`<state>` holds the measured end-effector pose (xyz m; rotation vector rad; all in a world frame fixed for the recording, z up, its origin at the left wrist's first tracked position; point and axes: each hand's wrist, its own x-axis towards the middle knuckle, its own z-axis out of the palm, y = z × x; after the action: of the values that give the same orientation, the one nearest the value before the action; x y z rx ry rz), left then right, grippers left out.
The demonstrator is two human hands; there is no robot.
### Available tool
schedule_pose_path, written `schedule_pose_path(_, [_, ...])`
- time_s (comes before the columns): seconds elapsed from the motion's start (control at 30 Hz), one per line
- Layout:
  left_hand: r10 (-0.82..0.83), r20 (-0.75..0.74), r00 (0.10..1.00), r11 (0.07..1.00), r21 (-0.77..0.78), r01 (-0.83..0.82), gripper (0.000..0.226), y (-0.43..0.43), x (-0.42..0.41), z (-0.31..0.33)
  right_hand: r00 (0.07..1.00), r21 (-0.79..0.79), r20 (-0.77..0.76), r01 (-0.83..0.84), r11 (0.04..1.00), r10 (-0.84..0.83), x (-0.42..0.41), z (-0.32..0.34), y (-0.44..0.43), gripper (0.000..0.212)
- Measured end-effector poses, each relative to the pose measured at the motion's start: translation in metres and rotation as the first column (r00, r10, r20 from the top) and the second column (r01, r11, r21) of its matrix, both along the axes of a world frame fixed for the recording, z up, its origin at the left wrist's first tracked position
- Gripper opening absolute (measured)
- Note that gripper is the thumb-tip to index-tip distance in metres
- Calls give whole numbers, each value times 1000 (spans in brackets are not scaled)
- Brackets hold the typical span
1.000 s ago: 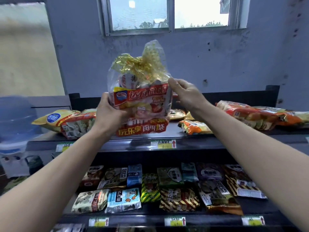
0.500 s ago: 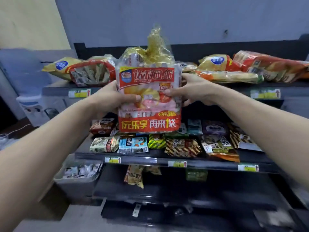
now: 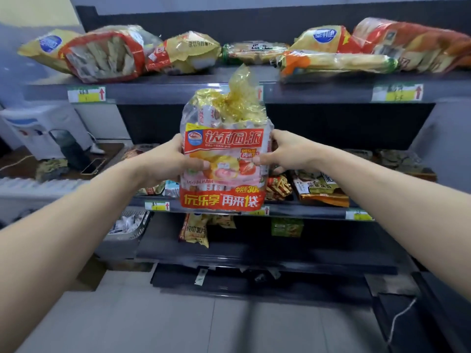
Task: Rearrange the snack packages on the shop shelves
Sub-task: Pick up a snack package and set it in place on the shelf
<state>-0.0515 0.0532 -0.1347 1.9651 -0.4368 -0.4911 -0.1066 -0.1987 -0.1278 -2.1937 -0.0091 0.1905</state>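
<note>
I have the big pie bag [image 3: 224, 159] upright in the centre of the frame, held in the air in front of the shelves and resting on none of them. Its red banner faces me. Its gathered gold top reaches up across the front edge of the top shelf [image 3: 178, 91], and its bottom hangs level with the front edge of the middle shelf [image 3: 313, 212]. My left hand [image 3: 165, 161] grips the bag's left side, thumb pressed on the front film, the other fingers behind the bag where I cannot see them. My right hand [image 3: 288, 154] grips the right side the same way, thumb on the front.

Across the upper part of the frame the top shelf carries large bags lying down: a yellow bag [image 3: 48, 45] at far upper left, a red-bordered bag [image 3: 104, 56] overlapping it, and orange-and-red bags [image 3: 407, 44] toward the upper right. Right of my right hand, small packets [image 3: 321, 189] lie flat on the middle shelf. Below the pie bag, a chip packet [image 3: 195, 230] and a green box [image 3: 286, 226] sit on the lower shelf [image 3: 254, 253]. At the left edge stands a water dispenser [image 3: 38, 126], with a grey basket [image 3: 122, 240] of small wrapped items lower down, beside the shelving.
</note>
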Motion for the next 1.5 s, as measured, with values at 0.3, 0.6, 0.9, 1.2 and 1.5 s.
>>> schedule_pose_path(0.3, [128, -40, 991, 988, -85, -131, 55, -54, 4, -47, 993, 25, 10, 116, 993, -117, 11, -48, -40, 53])
schedule_pose_path(0.6, [188, -56, 980, 959, -203, -196, 56, -84, 50, -75, 978, 35, 58, 201, 979, -202, 43, -68, -59, 63])
schedule_pose_path(0.9, [134, -88, 987, 943, -296, -154, 44, -116, 110, -107, 928, 101, 115, 344, 934, -354, 90, -100, -79, 53])
schedule_pose_path(1.2, [95, -94, 991, 954, -277, -117, 48, -123, 149, -121, 895, 153, 128, 409, 900, -428, 120, -122, -85, 52])
schedule_pose_path(1.5, [187, -66, 980, 949, -247, -197, 49, -145, 169, -137, 909, 115, -47, 417, 902, -414, 132, -134, -107, 34])
